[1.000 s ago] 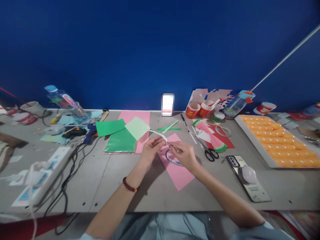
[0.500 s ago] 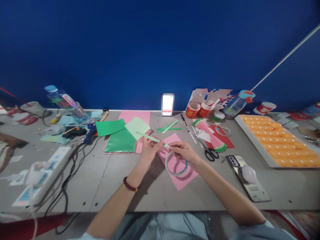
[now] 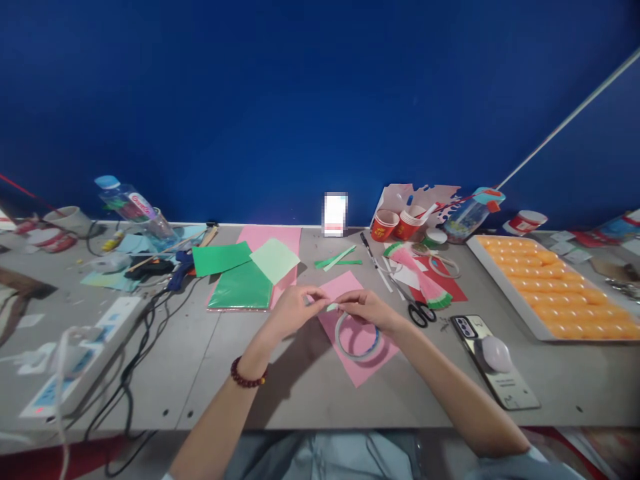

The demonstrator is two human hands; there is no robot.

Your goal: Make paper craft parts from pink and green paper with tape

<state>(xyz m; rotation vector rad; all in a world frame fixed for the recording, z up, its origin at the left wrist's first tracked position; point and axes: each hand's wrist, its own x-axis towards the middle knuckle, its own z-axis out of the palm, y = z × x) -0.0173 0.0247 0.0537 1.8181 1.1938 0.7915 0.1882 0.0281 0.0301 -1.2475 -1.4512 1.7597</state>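
My left hand (image 3: 294, 308) and my right hand (image 3: 368, 307) meet fingertip to fingertip over a pink paper sheet (image 3: 356, 370). Both are closed in a pinch on a short pale strip (image 3: 331, 307) that spans the gap between them. A roll of tape (image 3: 358, 337) lies just below my right hand on the pink sheet; I cannot tell whether the strip runs from it. A dark bead bracelet sits on my left wrist.
Green sheets (image 3: 241, 285) and a pale green square (image 3: 274, 260) lie behind my left hand. Scissors (image 3: 421, 311), a phone (image 3: 493, 360) and a tray of orange balls (image 3: 550, 287) are to the right. A power strip (image 3: 75, 353) and cables lie at left. Red cups (image 3: 385, 225) stand at the back.
The long pale green strip that stuck out up and left from my left hand no longer shows. Both hands have dropped slightly and drawn closer; the tape roll now shows below my right hand.
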